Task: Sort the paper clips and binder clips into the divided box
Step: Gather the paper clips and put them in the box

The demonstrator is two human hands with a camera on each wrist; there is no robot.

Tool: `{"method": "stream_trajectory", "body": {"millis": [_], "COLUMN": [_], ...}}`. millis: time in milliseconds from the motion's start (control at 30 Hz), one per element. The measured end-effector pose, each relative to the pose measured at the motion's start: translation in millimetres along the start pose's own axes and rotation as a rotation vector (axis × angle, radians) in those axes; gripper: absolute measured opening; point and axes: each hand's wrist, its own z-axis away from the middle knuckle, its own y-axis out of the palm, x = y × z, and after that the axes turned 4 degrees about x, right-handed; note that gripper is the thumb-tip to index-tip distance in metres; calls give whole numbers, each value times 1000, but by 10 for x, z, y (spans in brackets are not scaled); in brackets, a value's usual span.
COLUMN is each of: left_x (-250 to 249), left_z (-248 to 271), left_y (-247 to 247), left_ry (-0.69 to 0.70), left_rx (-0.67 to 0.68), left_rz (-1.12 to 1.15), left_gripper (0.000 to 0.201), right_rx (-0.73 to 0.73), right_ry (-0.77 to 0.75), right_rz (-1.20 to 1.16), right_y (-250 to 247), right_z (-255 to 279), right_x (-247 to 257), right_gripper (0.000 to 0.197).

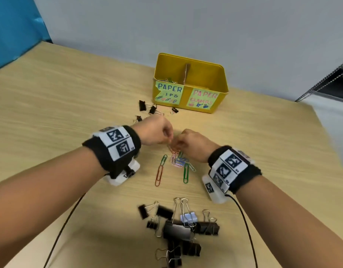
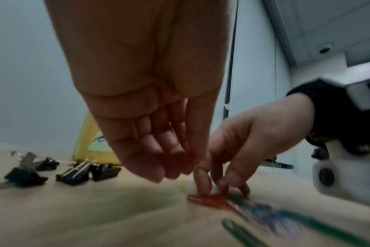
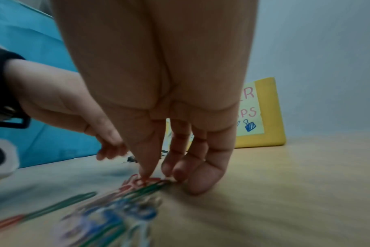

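Observation:
Several coloured paper clips (image 1: 179, 161) lie heaped mid-table. Both hands meet over the far end of the heap. My left hand (image 1: 167, 141) has its fingers curled, with thumb and forefinger pinching a thin reddish paper clip (image 2: 190, 154). My right hand (image 1: 178, 147) reaches down, and its thumb and fingertips (image 3: 144, 175) pinch a red paper clip (image 3: 146, 181) that lies on the table. The yellow divided box (image 1: 205, 74) stands beyond, with a cardboard divider (image 1: 186, 74). Its left compartment, labelled for paper clips, holds a few clips (image 1: 168, 80). Black binder clips (image 1: 178, 229) are heaped near me.
A few small black binder clips (image 1: 147, 109) lie in front of the box's left side. A long red clip (image 1: 160, 175) and a long green clip (image 1: 185, 173) lie beside the heap. Wrist-camera cables (image 1: 60, 229) trail across the near table. A grey wall is behind the box.

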Motion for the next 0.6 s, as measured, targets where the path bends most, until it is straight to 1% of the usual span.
{"method": "stream_trajectory", "body": {"millis": [100, 200, 233, 333, 367, 400, 433, 500, 600], "left_x": [-22, -89, -102, -113, -123, -127, -146, -183, -209], "left_z": [80, 194, 244, 425, 474, 500, 514, 492, 432], "left_y": [155, 204, 215, 252, 272, 304, 338, 393, 437], "left_ry": [49, 62, 47, -59, -83, -92, -87, -66, -20], "left_rx": [147, 248, 271, 340, 351, 352, 345, 318, 231], "left_rz": [-165, -281, -306, -407, -434, -443, -440, -399, -312], "left_gripper": [37, 43, 48, 80, 87, 90, 90, 84, 61], "right_rx": [52, 9, -11, 10, 20, 25, 23, 4, -42], "right_ry": [-61, -56, -36, 72, 97, 105, 91, 44, -4], "right_rz": [24, 5, -4, 37, 50, 57, 54, 19, -9], "right_y": [119, 151, 171, 286, 324, 357, 384, 396, 382], "right_z": [133, 274, 322, 454, 481, 483, 472, 412, 332], "right_x": [-5, -69, -103, -168, -158, -138, -111, -47, 13], "right_gripper": [35, 33, 40, 80, 87, 89, 88, 75, 53]}}
